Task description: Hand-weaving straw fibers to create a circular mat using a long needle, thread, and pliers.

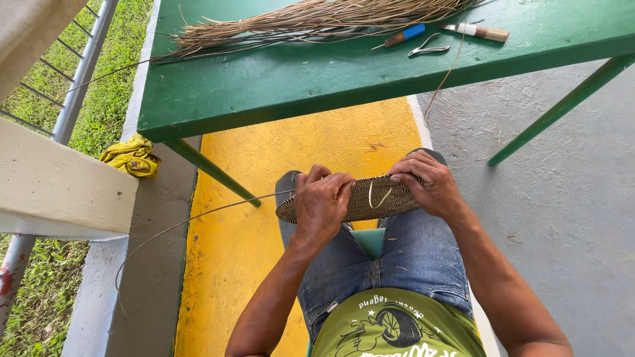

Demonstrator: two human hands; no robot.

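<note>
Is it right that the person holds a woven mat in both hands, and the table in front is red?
Not quite. The table is green, not red; the head view shows it. The rest holds: the left hand and right hand both hold the woven mat over the knees.

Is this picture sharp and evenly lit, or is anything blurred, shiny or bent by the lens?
Head view: soft, even daylight, no hard shadows; both hands, left and right, and the woven disc are sharp. The green table shows a faint sheen. The wide lens splays the railing and table edges outward near the frame's borders.
</note>
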